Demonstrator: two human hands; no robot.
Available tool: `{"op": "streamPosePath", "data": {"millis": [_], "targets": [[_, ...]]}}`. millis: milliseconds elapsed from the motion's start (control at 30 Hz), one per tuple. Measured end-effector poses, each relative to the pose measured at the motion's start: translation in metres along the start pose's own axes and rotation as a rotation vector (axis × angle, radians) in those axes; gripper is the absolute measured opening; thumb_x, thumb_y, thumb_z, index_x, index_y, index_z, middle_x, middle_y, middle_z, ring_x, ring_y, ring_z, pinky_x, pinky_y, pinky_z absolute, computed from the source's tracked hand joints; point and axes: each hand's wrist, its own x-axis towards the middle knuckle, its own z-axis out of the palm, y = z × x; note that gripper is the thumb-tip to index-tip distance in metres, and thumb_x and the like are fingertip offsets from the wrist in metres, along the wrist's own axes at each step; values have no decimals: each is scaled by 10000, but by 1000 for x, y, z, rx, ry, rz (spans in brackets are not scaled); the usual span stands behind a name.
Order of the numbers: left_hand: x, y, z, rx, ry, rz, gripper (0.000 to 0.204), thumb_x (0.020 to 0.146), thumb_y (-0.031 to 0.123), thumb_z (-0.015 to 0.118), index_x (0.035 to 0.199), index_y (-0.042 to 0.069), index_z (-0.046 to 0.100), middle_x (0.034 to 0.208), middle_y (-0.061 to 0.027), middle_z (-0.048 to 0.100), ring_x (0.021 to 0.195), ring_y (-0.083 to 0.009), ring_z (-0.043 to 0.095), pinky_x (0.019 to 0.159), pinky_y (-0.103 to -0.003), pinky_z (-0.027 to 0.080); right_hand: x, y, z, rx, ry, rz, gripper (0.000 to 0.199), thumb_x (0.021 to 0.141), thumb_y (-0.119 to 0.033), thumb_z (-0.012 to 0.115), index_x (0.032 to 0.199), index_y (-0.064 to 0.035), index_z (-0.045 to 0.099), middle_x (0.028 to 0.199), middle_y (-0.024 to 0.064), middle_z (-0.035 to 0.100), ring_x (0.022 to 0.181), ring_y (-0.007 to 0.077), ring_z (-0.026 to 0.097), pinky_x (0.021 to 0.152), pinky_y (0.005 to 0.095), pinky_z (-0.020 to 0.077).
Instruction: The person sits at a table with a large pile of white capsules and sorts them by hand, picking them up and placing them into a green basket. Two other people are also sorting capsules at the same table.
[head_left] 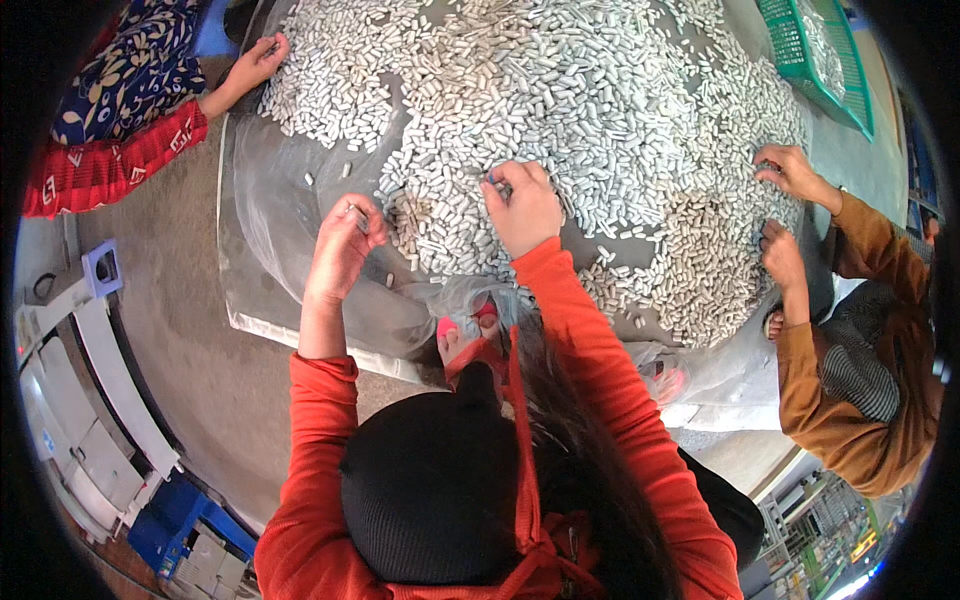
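A wide heap of small whitish, rod-shaped pieces [590,110] is spread over a plastic-covered surface; their exact kind is too small to tell. At the heap's near left edge, my left hand [345,245] is raised with its fingers closed around one or more small greyish-white pieces [356,216]. Over the middle of the near side, my right hand [528,208] has its fingers curled in and the thumb close to the index finger. A speck of blue shows at those fingertips, but what they hold is hidden. Red sleeves cover both my forearms.
A person's hand [262,58] reaches in at the upper left. On the right, another person in brown sleeves has two hands [790,175] at the heap's edge. A green plastic basket [858,85] stands at the far right. Thin clear sheeting [270,200] lies crumpled along the left edge.
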Motion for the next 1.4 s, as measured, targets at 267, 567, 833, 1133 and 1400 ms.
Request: {"op": "streamPosePath", "data": {"millis": [267,567,833,1133,1400], "targets": [[16,-32,35,1350,411,45,299,770,296,718,767,9,632,572,-114,576,497,-167,517,518,-323,436,-4,6,-14,626,5,-27,174,722,31,657,771,-36,505,840,68,576,658,125,570,583,240,478],[-7,-18,41,1127,22,71,144,876,116,548,997,42,525,857,-141,569,793,-280,582,714,-340,451,-31,20,-49,1141,-171,365,318,813,72,526,1117,-20,531,858,48,579,773,116,584,683,235,472],[-7,-37,43,1379,65,277,141,845,144,613,910,42,540,782,-66,533,716,-227,542,645,-348,449,-35,52,-58,1064,-31,420,167,860,-19,581,1023,19,589,987,72,641,787,100,573,727,232,476],[14,-29,119,-318,220,-97,246,958,172,434,1155,26,446,1023,-101,530,956,-190,535,870,-334,445,-44,-44,-13,994,-39,170,89,783,13,648,843,-22,593,844,15,623,777,82,592,673,217,467],[23,-44,107,-135,81,-8,223,981,270,416,897,72,474,837,-16,477,738,-108,451,663,-250,411,-43,-38,-35,541,19,-167,151,756,-65,634,904,-44,611,886,113,607,826,277,603,731,337,482]]}}
